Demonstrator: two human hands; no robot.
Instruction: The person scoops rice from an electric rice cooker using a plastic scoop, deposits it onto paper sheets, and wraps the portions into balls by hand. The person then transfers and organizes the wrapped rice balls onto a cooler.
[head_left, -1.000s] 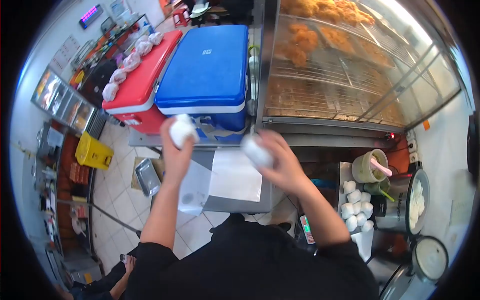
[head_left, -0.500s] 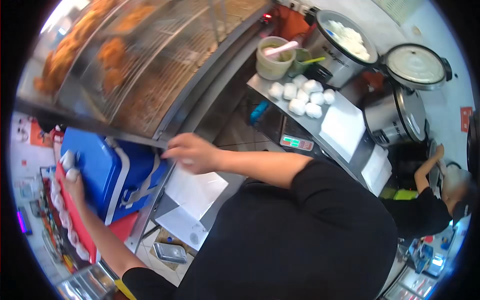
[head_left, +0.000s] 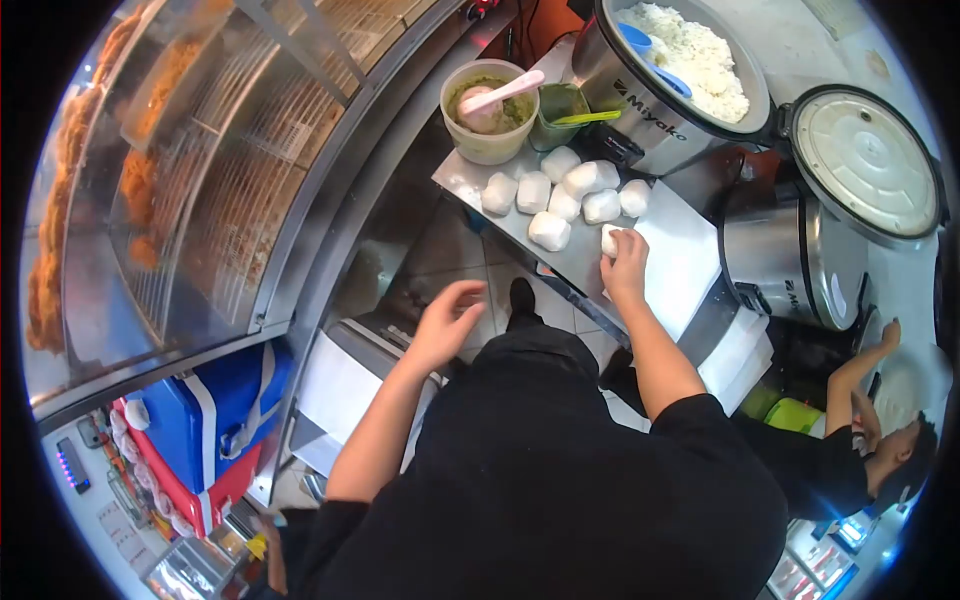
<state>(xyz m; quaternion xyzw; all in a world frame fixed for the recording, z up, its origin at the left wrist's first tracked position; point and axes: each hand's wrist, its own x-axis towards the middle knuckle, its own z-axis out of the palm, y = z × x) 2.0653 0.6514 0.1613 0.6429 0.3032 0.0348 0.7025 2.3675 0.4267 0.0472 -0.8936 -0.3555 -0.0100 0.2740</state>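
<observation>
On the metal counter, my right hand (head_left: pixel 625 265) has its fingers closed around a white paper-wrapped rice packet (head_left: pixel 609 240), at the edge of a stack of white paper sheets (head_left: pixel 676 265). Several similar packets (head_left: pixel 549 231) sit in a cluster just to its left. My left hand (head_left: pixel 447 325) hangs in the air over the floor gap, left of the counter. Its fingers are slightly curled and apart from the thumb, with nothing in them.
Behind the packets stand a tub with a pink-handled ladle (head_left: pixel 490 110) and a large rice cooker (head_left: pixel 640 100) of cooked rice. A second cooker (head_left: pixel 770 250) is at right. A glass display case (head_left: pixel 215 200) and blue cooler box (head_left: pixel 225 410) lie left. A co-worker (head_left: pixel 820 455) stands right.
The view has turned toward the counter. My left hand has left the white packets at the blue cooler box and is now empty. My right hand has moved from mid-air onto a counter packet.
</observation>
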